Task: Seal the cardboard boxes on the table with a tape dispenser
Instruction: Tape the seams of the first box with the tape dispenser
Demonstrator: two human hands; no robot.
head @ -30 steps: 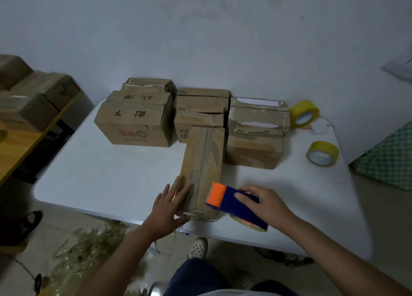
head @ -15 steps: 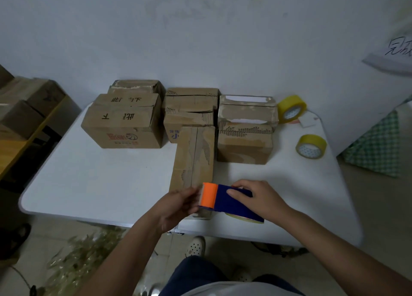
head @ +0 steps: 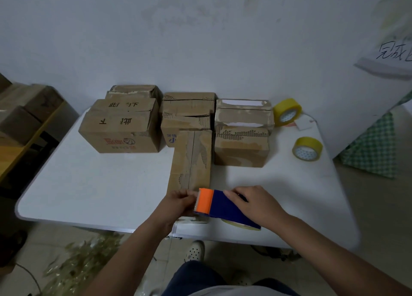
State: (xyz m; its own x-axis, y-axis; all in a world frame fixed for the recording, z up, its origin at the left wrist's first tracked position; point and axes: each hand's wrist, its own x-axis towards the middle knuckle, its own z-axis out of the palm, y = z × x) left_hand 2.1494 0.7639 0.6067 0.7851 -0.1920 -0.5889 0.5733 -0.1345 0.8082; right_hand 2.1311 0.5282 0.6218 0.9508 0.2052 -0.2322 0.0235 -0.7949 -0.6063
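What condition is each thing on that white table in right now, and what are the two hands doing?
Long cardboard box nearest the person: lying flat, flaps closed, centre seam showing no tape that I can make out.
Blue and orange tape dispenser: held at the box's near end.
Right hand: grips the dispenser's blue body.
Left hand: fingers curled at the orange end.
Two yellow tape rolls: unused, lying by the table's right edge.

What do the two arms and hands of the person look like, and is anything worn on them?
Both forearms are bare: no sleeves, gloves or watch show on either one. The left hand and the right hand carry no visible rings or markings. Each arm enters from the bottom edge of the picture. Fine details such as the nails are too blurred to tell.
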